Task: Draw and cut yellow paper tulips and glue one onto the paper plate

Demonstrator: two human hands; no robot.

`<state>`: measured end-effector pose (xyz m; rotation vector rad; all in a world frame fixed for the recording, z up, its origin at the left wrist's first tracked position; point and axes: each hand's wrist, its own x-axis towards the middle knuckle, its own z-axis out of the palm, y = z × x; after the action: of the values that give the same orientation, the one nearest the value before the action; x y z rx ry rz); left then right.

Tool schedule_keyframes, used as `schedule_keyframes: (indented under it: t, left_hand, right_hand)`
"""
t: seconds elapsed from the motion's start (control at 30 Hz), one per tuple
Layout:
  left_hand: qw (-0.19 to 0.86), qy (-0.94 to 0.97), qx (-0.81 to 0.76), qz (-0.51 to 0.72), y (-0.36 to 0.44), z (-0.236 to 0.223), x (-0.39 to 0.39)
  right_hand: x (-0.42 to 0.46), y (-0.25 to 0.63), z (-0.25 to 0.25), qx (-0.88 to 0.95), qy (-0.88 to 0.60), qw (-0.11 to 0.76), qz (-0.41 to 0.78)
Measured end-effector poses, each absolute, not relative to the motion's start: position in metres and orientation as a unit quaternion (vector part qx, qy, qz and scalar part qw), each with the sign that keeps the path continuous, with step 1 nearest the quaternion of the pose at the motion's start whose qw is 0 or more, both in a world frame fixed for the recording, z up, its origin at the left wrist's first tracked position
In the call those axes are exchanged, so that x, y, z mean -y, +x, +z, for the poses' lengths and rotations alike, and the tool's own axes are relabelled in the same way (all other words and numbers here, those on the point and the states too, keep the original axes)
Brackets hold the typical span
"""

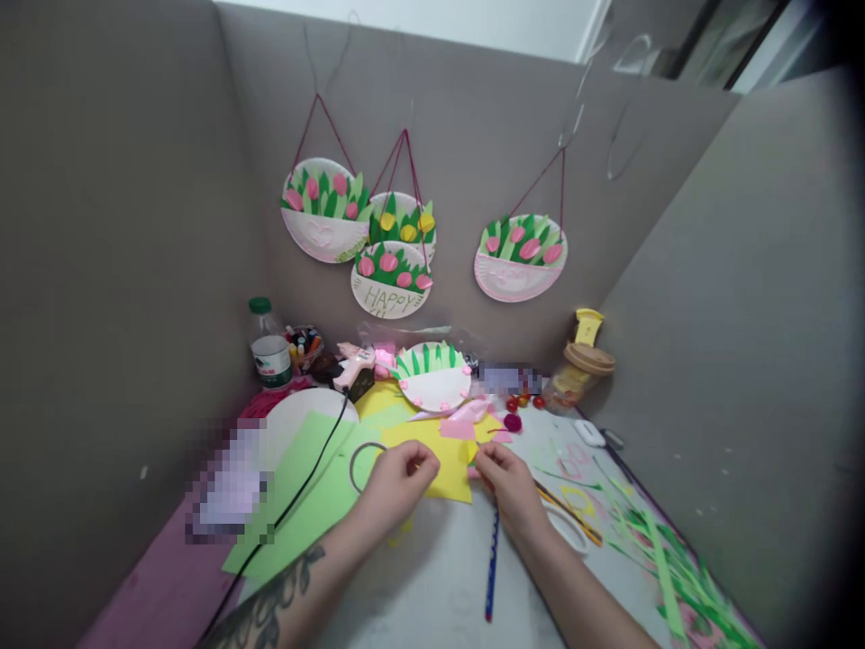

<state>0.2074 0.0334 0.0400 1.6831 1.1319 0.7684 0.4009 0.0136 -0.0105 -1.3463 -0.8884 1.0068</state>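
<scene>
My left hand (397, 482) is closed in a pinch on the left edge of a yellow paper sheet (446, 464) lying on the table. My right hand (508, 482) is closed too, pinching the sheet's right side near a small pink scrap. A blue pen (492, 563) lies on the table just below my right hand, pointing toward me. Both hands rest low over the table, a short gap between them.
A light green sheet (307, 491) and black cable (297, 496) lie left. A paper-plate flower basket (432, 377), glue gun (355, 365), bottle (268, 347) and jar (581, 365) stand behind. Green paper scraps (666, 568) cover the right. Finished baskets (388, 270) hang on the partition.
</scene>
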Motion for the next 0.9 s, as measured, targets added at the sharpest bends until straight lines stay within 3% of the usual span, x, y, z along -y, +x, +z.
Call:
schedule_keyframes:
  t: [0.2, 0.33, 0.4, 0.5, 0.7, 0.9]
  left_hand:
    - [0.078, 0.758, -0.590, 0.266, 0.147, 0.082, -0.076]
    - [-0.013, 0.726, -0.649, 0.229, 0.141, 0.081, -0.118]
    - [0.067, 0.711, -0.650, 0.260, 0.151, 0.077, -0.131]
    - [0.267, 0.670, -0.613, 0.323, 0.179, 0.063, -0.139]
    - [0.451, 0.572, -0.631, 0.268, 0.229, 0.020, -0.155]
    - [0.548, 0.489, -0.621, 0.273, 0.238, 0.015, -0.175]
  right_hand:
    - [-0.016, 0.395, -0.020, 0.428, -0.588, 0.548, 0.415]
    - [-0.017, 0.392, -0.019, 0.442, -0.585, 0.549, 0.401]
    - [-0.018, 0.395, -0.017, 0.430, -0.576, 0.564, 0.407]
    - [-0.020, 0.405, -0.014, 0.393, -0.565, 0.595, 0.415]
    - [-0.020, 0.413, -0.009, 0.360, -0.553, 0.631, 0.408]
    - [-0.014, 0.405, 0.000, 0.359, -0.526, 0.651, 0.413]
